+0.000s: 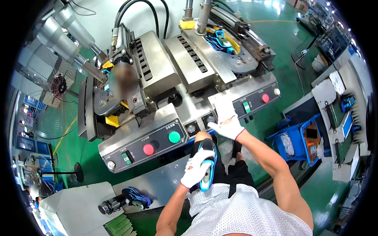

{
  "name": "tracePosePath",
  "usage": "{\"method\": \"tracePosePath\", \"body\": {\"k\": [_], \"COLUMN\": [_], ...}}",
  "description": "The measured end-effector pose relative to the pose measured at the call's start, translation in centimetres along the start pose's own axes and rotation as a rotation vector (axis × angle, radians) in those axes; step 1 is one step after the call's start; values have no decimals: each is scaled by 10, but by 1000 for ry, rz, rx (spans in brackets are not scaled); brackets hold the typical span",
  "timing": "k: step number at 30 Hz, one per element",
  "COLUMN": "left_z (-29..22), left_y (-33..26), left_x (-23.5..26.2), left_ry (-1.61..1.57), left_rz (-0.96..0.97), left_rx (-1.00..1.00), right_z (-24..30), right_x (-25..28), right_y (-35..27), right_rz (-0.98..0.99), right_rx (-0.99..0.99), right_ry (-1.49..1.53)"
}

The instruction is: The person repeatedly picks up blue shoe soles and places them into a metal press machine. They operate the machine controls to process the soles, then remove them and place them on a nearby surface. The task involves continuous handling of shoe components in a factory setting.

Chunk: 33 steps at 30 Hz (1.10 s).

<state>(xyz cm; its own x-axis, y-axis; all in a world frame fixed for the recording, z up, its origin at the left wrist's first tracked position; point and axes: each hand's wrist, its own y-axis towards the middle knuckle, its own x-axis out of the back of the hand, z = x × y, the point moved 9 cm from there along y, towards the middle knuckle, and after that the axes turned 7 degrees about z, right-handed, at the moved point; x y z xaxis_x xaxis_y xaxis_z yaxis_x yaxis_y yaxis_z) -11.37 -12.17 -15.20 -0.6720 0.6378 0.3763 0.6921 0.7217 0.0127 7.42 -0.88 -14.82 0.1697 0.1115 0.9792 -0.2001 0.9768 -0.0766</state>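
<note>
My left hand, in a white glove, is closed around a black shoe upper with bright blue edging, held above my lap with its opening toward me. My right hand, also gloved in white, lies over the inner end of the machine's right control panel. Its fingers are stretched out and hold nothing; what lies beneath them is hidden. A blue-and-black shoe upper sits in the machine's right station. The left station is partly covered by a blurred patch.
The left control panel carries red and green buttons. Another dark blue shoe lies on the metal shelf at lower left, beside a black cylinder-shaped part. A blue crate and a brush-edged rack stand right; wire-caged fans left.
</note>
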Motion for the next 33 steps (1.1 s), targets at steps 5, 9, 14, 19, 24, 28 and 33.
{"method": "tracePosePath", "body": {"k": [5,9,14,19,24,28,33], "left_z": [-23,-97,-233,-349,-324,-218,-116], "left_y": [11,46,98,91,76,83,83], "left_x": [-8,-38,-153,-253,-282,-284,-263], "left_ry": [-3,133,-1,-69,59,73,241], "left_rz": [-207,-288,-21,377,503,520,516], "left_rx": [10,-238,-574,-910,-1010,-764,-309], "right_z": [-15,-3,-37,-124,-216,-330,-616], "right_x": [35,26,15,9,116,167,104], "right_y": [-128,-260,-355,-471,-570,-626,-742], "right_rz": [-269,-66,-456,-1433,-1815,-1646,-1309], "right_rx": [56,-124,-401,-481,-712,-1178,-1413], "right_ry": [551,846,798,1218,665,301,566]}}
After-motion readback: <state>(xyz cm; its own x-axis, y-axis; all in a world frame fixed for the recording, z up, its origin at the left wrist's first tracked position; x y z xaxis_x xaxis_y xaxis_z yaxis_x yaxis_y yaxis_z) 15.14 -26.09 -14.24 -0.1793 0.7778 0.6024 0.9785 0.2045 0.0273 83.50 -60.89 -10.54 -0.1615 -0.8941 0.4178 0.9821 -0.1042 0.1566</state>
